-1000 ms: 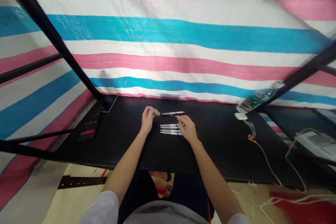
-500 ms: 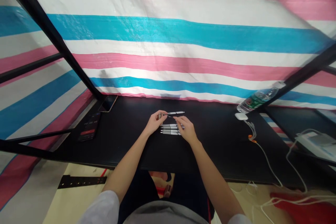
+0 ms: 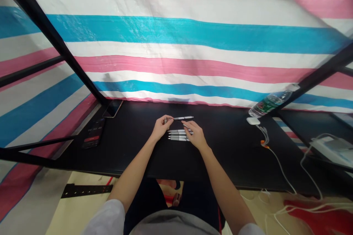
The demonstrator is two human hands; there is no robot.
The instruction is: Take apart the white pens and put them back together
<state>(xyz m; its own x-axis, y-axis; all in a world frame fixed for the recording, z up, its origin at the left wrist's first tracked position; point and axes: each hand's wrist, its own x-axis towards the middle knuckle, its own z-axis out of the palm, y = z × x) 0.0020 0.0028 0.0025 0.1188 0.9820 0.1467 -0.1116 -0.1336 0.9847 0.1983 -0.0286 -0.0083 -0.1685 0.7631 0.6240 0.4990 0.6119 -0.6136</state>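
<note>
My left hand (image 3: 161, 126) is closed in a pinch on a small greyish pen part (image 3: 166, 120). Across from it, the fingers of my right hand (image 3: 195, 133) are pinched on a light pen barrel (image 3: 186, 126), partly hidden by the fingers. A thin dark rod, like a pen refill (image 3: 178, 120), spans the gap between both sets of fingertips. Just beyond the hands lies a white and grey pen (image 3: 184, 118). Several similar pens (image 3: 178, 138) rest side by side on the black table, their right ends covered by my right hand.
Two phones, one dark-screened (image 3: 113, 108) and one lit (image 3: 94, 134), lie at the left. A plastic bottle (image 3: 271, 102) leans at the right, near a white charger (image 3: 253, 120) with cables (image 3: 275, 163). Black frame bars (image 3: 63, 51) and striped sheeting (image 3: 176, 33) surround the table (image 3: 132, 154).
Both hands stay in nearly the same place, with small finger movements around the pen parts. The dark rod between the fingertips shows less of its silvery end. The pens on the table lie unmoved.
</note>
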